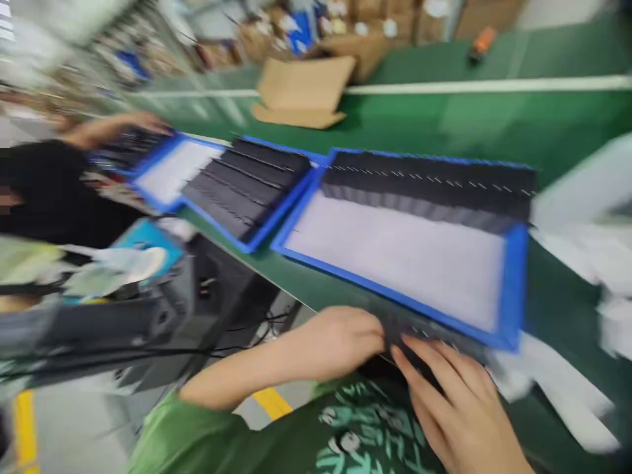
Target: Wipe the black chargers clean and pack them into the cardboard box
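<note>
At the bottom centre, my left hand [345,339] is closed on the left part of a dark strip [395,322] at the table's front edge. My right hand [454,388] lies over the same strip, its fingers stretched along it and slightly apart. Just beyond my hands is a blue tray [513,283] with a white bottom; a row of black pieces [424,187] fills its far side. Left of it stands a second blue tray [276,217] covered with rows of black pieces [247,184]. Motion blur hides how the fingertips meet the strip.
A third blue tray [168,201] lies further left, near another person's arm [108,128]. An open cardboard box [306,85] sits behind the trays. White wrapping [573,395] lies at the right. An orange tool [484,43] rests at the back.
</note>
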The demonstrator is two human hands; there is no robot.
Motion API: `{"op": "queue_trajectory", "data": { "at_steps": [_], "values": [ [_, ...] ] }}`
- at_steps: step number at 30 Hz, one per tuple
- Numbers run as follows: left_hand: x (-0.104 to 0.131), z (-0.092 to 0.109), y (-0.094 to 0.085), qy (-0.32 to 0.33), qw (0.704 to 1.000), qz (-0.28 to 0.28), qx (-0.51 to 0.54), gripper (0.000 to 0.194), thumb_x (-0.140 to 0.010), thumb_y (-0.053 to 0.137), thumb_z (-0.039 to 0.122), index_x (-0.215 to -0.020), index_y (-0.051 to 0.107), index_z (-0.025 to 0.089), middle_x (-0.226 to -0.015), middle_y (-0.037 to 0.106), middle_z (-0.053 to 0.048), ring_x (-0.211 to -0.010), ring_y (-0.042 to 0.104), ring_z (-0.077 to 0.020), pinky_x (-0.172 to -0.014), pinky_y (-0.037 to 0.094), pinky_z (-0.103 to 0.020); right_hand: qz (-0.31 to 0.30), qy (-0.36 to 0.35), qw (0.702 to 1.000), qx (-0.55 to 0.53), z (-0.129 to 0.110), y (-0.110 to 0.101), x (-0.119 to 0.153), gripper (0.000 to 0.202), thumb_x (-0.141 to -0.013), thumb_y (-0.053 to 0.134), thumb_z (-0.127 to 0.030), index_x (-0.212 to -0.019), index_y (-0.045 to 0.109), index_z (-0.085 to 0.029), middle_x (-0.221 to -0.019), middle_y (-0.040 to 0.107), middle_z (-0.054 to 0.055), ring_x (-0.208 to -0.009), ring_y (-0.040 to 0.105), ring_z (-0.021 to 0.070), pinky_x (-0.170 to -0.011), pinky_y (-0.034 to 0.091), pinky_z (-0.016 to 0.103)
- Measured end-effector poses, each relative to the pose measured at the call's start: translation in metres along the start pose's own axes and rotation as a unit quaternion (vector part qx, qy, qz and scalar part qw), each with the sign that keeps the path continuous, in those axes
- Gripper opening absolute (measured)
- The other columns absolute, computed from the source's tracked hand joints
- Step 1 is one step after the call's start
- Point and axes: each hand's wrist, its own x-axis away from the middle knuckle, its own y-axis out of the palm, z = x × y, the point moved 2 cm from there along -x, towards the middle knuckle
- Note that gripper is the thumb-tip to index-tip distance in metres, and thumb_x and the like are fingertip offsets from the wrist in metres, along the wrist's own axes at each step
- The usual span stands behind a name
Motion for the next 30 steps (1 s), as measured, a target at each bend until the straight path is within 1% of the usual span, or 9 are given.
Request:
{"op": "queue_trajectory", "data": {
  "at_steps": [2, 4, 7, 10, 16, 20, 24, 28, 30],
  "values": [
    [0.003, -0.012, 0.012, -0.01, 0.998, 0.042, 0.046, 0.016, -0.099, 0.049, 0.012, -0.104, 0.064, 0.013, -0.102, 0.071, -0.011, -0.093, 0.068, -0.0204, -0.082, 0.06, -0.031, -0.034, 0.04, 0.999, -0.001, -0.006, -0.008, -0.004, 0.037, -0.098, 0.047, -0.009, -0.128, 0.066, -0.015, -0.131, 0.064, 0.009, -0.111, 0.059, 0.0309, -0.091, 0.047, 0.046],
    [0.013, -0.016, 0.018, -0.036, 0.995, 0.066, 0.065, 0.017, -0.097, 0.056, 0.009, -0.112, 0.062, 0.013, -0.11, 0.07, -0.011, -0.104, 0.067, -0.0219, -0.09, 0.059, -0.034, -0.038, 0.061, 0.997, -0.005, -0.008, -0.01, -0.01, 0.034, -0.098, 0.046, -0.007, -0.124, 0.067, -0.011, -0.129, 0.064, 0.013, -0.113, 0.056, 0.0321, -0.092, 0.045, 0.047],
    [0.028, -0.009, 0.018, -0.052, 0.994, 0.069, 0.065, 0.023, -0.094, 0.058, 0.005, -0.116, 0.061, 0.012, -0.117, 0.068, -0.013, -0.12, 0.063, -0.0241, -0.101, 0.056, -0.037, -0.038, 0.066, 0.997, -0.016, -0.011, -0.01, -0.014, 0.033, -0.098, 0.047, -0.004, -0.125, 0.066, -0.009, -0.129, 0.063, 0.014, -0.112, 0.055, 0.0325, -0.091, 0.043, 0.046],
    [0.029, -0.001, 0.018, -0.038, 0.997, 0.066, 0.028, 0.019, -0.094, 0.057, 0.004, -0.112, 0.062, 0.01, -0.12, 0.068, -0.014, -0.125, 0.06, -0.0264, -0.103, 0.056, -0.037, -0.032, 0.055, 0.998, -0.023, -0.012, -0.01, -0.012, 0.032, -0.098, 0.047, -0.004, -0.124, 0.067, -0.009, -0.128, 0.064, 0.015, -0.112, 0.054, 0.0332, -0.091, 0.042, 0.046],
    [0.01, 0.003, 0.017, 0.007, 0.999, 0.045, -0.01, 0.014, -0.095, 0.058, 0.006, -0.108, 0.063, 0.006, -0.113, 0.07, -0.015, -0.12, 0.065, -0.0294, -0.099, 0.06, -0.039, -0.025, 0.059, 0.998, -0.023, -0.012, -0.009, -0.01, 0.034, -0.095, 0.05, 0.0, -0.125, 0.066, -0.008, -0.128, 0.064, 0.015, -0.114, 0.053, 0.0342, -0.093, 0.04, 0.047],
    [0.004, 0.003, 0.01, 0.004, 1.0, 0.006, 0.01, 0.016, -0.095, 0.056, 0.005, -0.109, 0.064, 0.005, -0.113, 0.07, -0.014, -0.12, 0.064, -0.0296, -0.1, 0.06, -0.04, -0.03, 0.061, 0.997, -0.025, -0.012, -0.007, -0.011, 0.034, -0.095, 0.051, 0.0, -0.124, 0.066, -0.008, -0.129, 0.063, 0.014, -0.114, 0.054, 0.0338, -0.093, 0.04, 0.046],
    [-0.006, 0.005, 0.004, -0.005, 0.999, -0.031, 0.032, 0.015, -0.094, 0.057, 0.002, -0.106, 0.066, 0.005, -0.108, 0.07, -0.012, -0.112, 0.065, -0.0277, -0.099, 0.059, -0.04, -0.021, 0.056, 0.998, -0.024, -0.01, -0.008, -0.01, 0.033, -0.095, 0.052, 0.0, -0.123, 0.067, -0.007, -0.128, 0.064, 0.014, -0.113, 0.054, 0.0331, -0.093, 0.04, 0.045],
    [-0.016, 0.006, 0.001, -0.003, 0.999, -0.033, 0.011, 0.011, -0.093, 0.057, 0.001, -0.098, 0.066, 0.004, -0.104, 0.07, -0.014, -0.101, 0.066, -0.0262, -0.09, 0.061, -0.039, -0.016, 0.046, 0.999, -0.018, -0.008, -0.004, -0.011, 0.034, -0.093, 0.051, 0.0, -0.123, 0.067, -0.007, -0.127, 0.065, 0.014, -0.112, 0.055, 0.0331, -0.091, 0.041, 0.045],
    [-0.018, 0.005, 0.0, -0.001, 0.999, -0.031, 0.008, 0.009, -0.093, 0.058, 0.002, -0.097, 0.065, 0.005, -0.104, 0.07, -0.013, -0.102, 0.066, -0.0258, -0.091, 0.06, -0.038, -0.012, 0.047, 0.999, -0.015, -0.008, -0.002, -0.013, 0.034, -0.093, 0.051, 0.0, -0.123, 0.067, -0.008, -0.127, 0.065, 0.014, -0.111, 0.056, 0.0331, -0.091, 0.042, 0.045]
  ]
}}
